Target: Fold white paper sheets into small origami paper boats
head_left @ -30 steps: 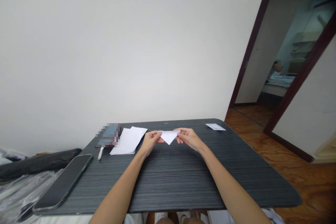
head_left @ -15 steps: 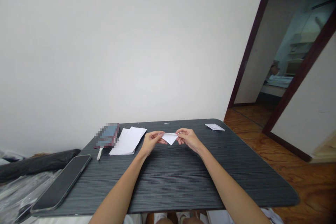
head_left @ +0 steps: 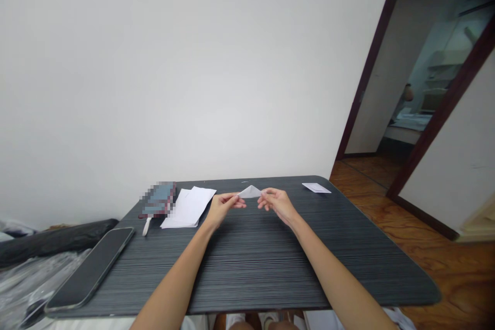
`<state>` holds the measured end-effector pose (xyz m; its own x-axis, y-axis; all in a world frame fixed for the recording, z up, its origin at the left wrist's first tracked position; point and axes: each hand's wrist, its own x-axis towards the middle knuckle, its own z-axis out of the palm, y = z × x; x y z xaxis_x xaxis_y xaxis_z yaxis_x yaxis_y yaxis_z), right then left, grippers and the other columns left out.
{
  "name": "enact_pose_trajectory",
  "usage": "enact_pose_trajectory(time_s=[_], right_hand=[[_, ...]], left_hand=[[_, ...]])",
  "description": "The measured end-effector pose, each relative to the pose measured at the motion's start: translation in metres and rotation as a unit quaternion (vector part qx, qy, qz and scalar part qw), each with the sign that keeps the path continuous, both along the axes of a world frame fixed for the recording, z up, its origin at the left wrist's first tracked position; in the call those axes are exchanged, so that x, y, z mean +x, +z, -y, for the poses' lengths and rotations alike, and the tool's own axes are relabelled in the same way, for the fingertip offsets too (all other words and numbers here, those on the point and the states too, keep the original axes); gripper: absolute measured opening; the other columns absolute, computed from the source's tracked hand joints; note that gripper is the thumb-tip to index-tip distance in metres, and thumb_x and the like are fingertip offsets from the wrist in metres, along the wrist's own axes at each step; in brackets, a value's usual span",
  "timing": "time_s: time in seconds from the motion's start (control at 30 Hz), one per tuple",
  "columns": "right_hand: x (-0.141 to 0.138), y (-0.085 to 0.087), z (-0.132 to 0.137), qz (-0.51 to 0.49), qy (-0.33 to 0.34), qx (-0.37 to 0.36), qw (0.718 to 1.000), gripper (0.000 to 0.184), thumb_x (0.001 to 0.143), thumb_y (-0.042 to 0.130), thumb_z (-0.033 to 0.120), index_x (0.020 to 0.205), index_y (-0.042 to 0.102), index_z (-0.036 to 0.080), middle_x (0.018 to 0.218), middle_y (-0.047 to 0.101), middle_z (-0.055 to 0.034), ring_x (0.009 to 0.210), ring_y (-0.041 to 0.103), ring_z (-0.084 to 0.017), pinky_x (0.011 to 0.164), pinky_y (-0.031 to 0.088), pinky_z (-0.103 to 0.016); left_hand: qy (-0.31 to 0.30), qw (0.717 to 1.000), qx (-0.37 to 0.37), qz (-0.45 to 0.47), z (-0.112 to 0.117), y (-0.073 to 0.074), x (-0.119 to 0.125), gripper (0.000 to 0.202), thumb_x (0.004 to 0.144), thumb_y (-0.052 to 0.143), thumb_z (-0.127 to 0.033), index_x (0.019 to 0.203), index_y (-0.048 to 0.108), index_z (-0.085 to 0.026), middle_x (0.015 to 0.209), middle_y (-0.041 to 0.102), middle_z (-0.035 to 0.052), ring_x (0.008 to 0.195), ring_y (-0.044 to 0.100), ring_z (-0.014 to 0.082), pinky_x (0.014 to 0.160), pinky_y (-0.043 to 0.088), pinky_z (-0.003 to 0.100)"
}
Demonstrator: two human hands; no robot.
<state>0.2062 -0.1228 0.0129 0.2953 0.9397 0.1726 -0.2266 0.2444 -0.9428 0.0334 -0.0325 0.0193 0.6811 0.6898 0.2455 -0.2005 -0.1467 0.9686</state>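
The triangle [head_left: 251, 192], a small piece of folded white paper, is over the far half of the table [head_left: 263, 268], near its middle from side to side. Its long axis is the straight edge, running left to right along the table's width and facing the table's near edge; its peak points to the table's far edge. The left hand [head_left: 225, 207] pinches the left corner between thumb and fingers, and the right hand [head_left: 279, 204] pinches the right corner likewise, its lower fingers curled loosely beneath.

On the table's far left part lie white sheets [head_left: 189, 209], their length slanting away and to the right. Left of them on the table is a pixelated item [head_left: 160, 198], with a white stick [head_left: 147, 227] by its near end. The phone [head_left: 93, 268] lies aslant at the table's near left corner. A folded paper [head_left: 316, 187] rests near the table's far right corner.
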Motion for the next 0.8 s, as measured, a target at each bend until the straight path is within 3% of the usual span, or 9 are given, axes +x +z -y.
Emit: enact_pose_trajectory(time_s=[0.13,0.23,0.33,0.6,0.8], right_hand=[[-0.001,-0.006,-0.004,0.12,-0.096,-0.03,0.988,0.022,0.06,0.061,0.033,0.068,0.058,0.012,0.055,0.059,-0.0021,0.047,0.054,-0.012,0.041,0.035,-0.02],[0.002,-0.013,-0.009,0.206,-0.148,-0.029,0.967,0.018,0.06,0.06,0.028,0.066,0.061,0.011,0.06,0.061,-0.0037,0.054,0.055,-0.012,0.052,0.041,-0.023],[0.004,-0.019,-0.012,0.262,-0.181,-0.047,0.947,0.014,0.058,0.059,0.025,0.064,0.061,0.012,0.063,0.062,-0.0046,0.059,0.056,-0.014,0.059,0.043,-0.025],[-0.001,-0.021,-0.006,0.413,-0.183,-0.098,0.887,0.008,0.064,0.052,0.018,0.06,0.058,0.015,0.06,0.06,-0.0026,0.059,0.054,-0.012,0.058,0.04,-0.022],[-0.006,-0.018,0.001,0.556,-0.166,-0.096,0.809,0.013,0.071,0.046,0.013,0.064,0.056,0.015,0.07,0.056,-0.0037,0.067,0.051,-0.012,0.063,0.037,-0.022]], left_hand=[[0.11,0.98,0.154,-0.054,-0.004,-0.004,0.001,0.031,0.072,0.05,-0.037,0.082,0.064,-0.012,0.076,0.062,0.0068,0.065,0.057,0.0149,0.053,0.045,0.024],[0.203,0.939,0.257,-0.105,-0.006,-0.006,-0.001,0.027,0.072,0.051,-0.037,0.076,0.065,-0.014,0.075,0.062,0.0045,0.065,0.054,0.0137,0.058,0.043,0.025],[0.253,0.902,0.3,-0.181,-0.008,-0.011,-0.002,0.023,0.071,0.052,-0.033,0.073,0.065,-0.015,0.071,0.063,0.0035,0.062,0.052,0.0136,0.061,0.041,0.026],[0.179,0.805,0.454,-0.337,-0.004,-0.018,0.0,0.021,0.076,0.044,-0.021,0.067,0.061,-0.014,0.073,0.057,0.0062,0.08,0.048,0.0173,0.072,0.038,0.028],[0.114,0.731,0.532,-0.411,0.011,-0.01,0.002,0.033,0.081,0.034,-0.024,0.069,0.061,-0.01,0.083,0.051,0.0116,0.083,0.044,0.0201,0.074,0.037,0.031]])
